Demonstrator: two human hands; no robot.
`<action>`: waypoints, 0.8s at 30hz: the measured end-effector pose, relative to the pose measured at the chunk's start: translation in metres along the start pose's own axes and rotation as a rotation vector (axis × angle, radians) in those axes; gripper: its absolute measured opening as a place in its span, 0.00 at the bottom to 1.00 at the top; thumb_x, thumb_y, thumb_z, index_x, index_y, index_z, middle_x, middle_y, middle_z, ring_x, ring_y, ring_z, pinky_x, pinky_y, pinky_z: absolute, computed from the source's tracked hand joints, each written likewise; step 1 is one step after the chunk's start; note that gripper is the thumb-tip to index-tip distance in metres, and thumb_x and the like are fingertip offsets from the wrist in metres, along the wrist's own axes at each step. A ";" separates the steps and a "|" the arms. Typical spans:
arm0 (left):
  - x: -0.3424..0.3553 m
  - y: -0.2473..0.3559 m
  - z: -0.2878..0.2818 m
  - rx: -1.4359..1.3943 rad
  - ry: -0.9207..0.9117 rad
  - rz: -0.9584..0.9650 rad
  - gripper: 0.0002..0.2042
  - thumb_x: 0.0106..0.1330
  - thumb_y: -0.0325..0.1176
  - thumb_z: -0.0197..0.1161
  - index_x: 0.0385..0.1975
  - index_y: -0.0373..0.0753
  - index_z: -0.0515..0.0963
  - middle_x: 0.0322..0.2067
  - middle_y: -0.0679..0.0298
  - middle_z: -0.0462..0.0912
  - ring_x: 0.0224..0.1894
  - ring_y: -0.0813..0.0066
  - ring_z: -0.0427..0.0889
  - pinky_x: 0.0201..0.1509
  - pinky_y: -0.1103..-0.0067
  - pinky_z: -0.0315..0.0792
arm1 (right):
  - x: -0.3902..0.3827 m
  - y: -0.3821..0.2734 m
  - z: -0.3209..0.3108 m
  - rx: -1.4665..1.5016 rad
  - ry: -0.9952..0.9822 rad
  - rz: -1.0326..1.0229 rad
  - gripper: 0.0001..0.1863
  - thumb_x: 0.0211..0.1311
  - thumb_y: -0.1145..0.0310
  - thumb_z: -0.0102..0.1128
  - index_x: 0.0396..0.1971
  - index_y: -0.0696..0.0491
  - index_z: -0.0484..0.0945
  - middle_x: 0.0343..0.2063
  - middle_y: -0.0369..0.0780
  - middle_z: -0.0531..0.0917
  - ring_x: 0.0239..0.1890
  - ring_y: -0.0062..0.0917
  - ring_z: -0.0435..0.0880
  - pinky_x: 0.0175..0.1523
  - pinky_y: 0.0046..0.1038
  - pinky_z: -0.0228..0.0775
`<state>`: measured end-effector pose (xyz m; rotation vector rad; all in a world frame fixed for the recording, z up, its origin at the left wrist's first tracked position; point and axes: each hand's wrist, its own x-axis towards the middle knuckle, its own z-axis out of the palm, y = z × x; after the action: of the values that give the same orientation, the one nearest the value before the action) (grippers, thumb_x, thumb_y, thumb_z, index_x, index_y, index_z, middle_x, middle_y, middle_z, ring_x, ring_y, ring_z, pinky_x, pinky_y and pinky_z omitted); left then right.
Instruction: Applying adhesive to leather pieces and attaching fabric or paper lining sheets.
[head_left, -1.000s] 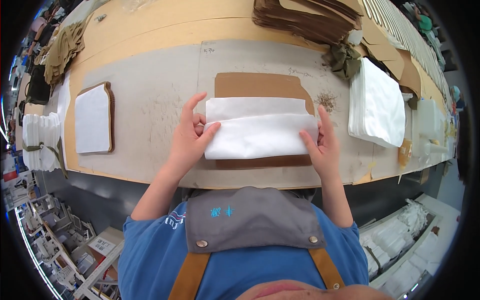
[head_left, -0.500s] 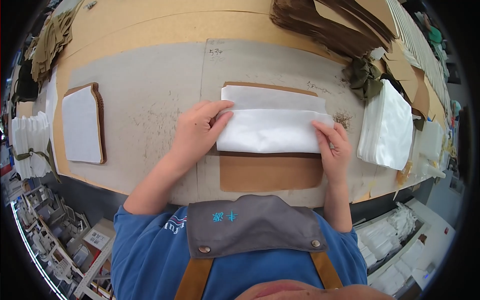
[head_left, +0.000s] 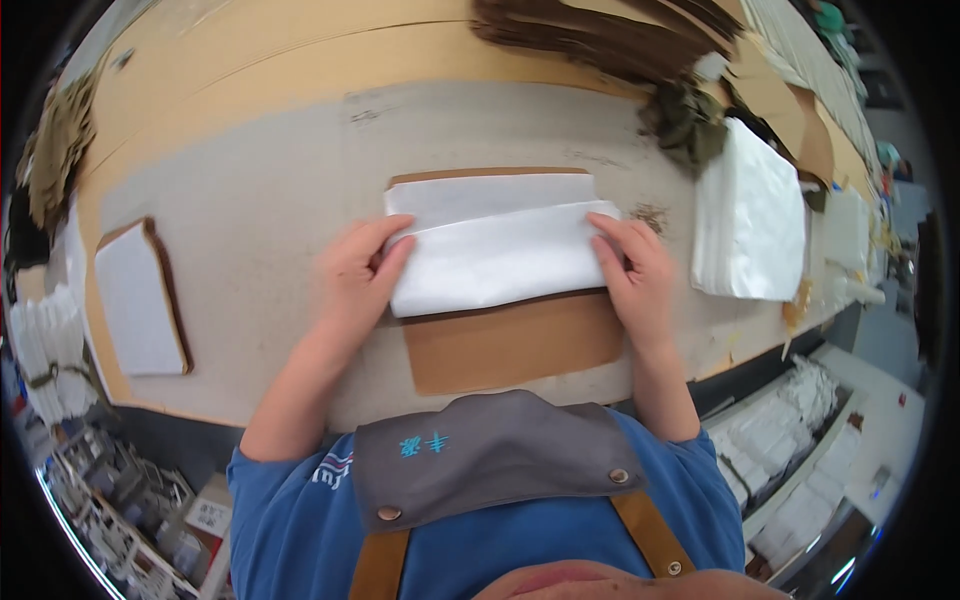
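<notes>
In front of me lies a stack with a flat brown panel [head_left: 515,345] at its near side and a brown rim at its far side. Across it is a white sheet [head_left: 500,260] with a slight sheen, its upper edge slanting over another white layer [head_left: 500,192]. My left hand [head_left: 362,268] pinches the sheet's left end between thumb and fingers. At the opposite end my right hand [head_left: 638,272] pinches its upper right corner. A dark edge shows beneath the sheet's near side.
A white-topped brown stack [head_left: 142,300] rests at the table's left. To the right stands a pile of glossy white sheets [head_left: 748,215], with a crumpled olive cloth [head_left: 685,125] behind it. Long dark brown pieces [head_left: 590,38] lie at the back.
The view has shifted and tilted. The sheet's upper edge now slants up toward the right, and my right hand has moved to its upper corner. Both hands keep their grip.
</notes>
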<state>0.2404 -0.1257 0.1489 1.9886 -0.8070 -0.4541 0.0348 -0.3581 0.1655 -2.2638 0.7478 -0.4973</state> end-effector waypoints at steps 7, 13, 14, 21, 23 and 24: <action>0.003 0.006 -0.001 0.089 0.043 0.025 0.10 0.65 0.26 0.69 0.45 0.38 0.86 0.26 0.66 0.78 0.25 0.79 0.72 0.31 0.81 0.70 | 0.003 0.009 0.004 -0.063 0.041 -0.069 0.10 0.64 0.71 0.65 0.43 0.49 0.88 0.28 0.35 0.81 0.30 0.30 0.76 0.40 0.29 0.70; 0.005 0.011 -0.003 0.143 0.032 0.070 0.10 0.64 0.26 0.69 0.45 0.38 0.86 0.25 0.66 0.77 0.24 0.80 0.72 0.31 0.81 0.70 | 0.004 0.011 0.003 -0.082 0.057 -0.063 0.09 0.64 0.71 0.65 0.43 0.48 0.88 0.27 0.35 0.79 0.30 0.30 0.77 0.40 0.30 0.70; 0.005 0.012 -0.004 0.143 0.031 0.073 0.10 0.64 0.26 0.69 0.45 0.38 0.86 0.25 0.66 0.77 0.24 0.80 0.72 0.31 0.81 0.70 | 0.004 0.010 0.002 -0.075 0.058 -0.056 0.09 0.64 0.72 0.64 0.42 0.48 0.88 0.27 0.35 0.79 0.31 0.30 0.77 0.40 0.31 0.70; 0.000 0.014 -0.004 0.153 0.057 0.040 0.10 0.64 0.25 0.69 0.44 0.37 0.86 0.25 0.65 0.77 0.26 0.79 0.73 0.31 0.81 0.69 | 0.003 0.011 0.007 -0.043 0.007 -0.055 0.10 0.64 0.72 0.64 0.43 0.50 0.88 0.30 0.37 0.81 0.33 0.31 0.79 0.40 0.30 0.71; 0.000 0.008 -0.002 0.116 0.068 0.042 0.10 0.64 0.26 0.69 0.44 0.38 0.86 0.25 0.64 0.77 0.26 0.78 0.74 0.31 0.80 0.70 | 0.001 0.008 0.003 -0.049 0.015 0.011 0.10 0.64 0.73 0.64 0.45 0.51 0.88 0.31 0.38 0.82 0.33 0.28 0.79 0.39 0.28 0.70; 0.001 0.007 0.000 0.106 0.061 0.072 0.09 0.64 0.27 0.69 0.44 0.38 0.86 0.26 0.63 0.79 0.25 0.77 0.75 0.30 0.80 0.71 | 0.001 0.010 0.002 -0.035 0.005 0.001 0.10 0.64 0.73 0.64 0.45 0.51 0.88 0.31 0.38 0.82 0.33 0.28 0.79 0.39 0.28 0.70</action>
<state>0.2390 -0.1291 0.1546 2.0533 -0.8775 -0.3130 0.0329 -0.3637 0.1575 -2.2951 0.7655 -0.4929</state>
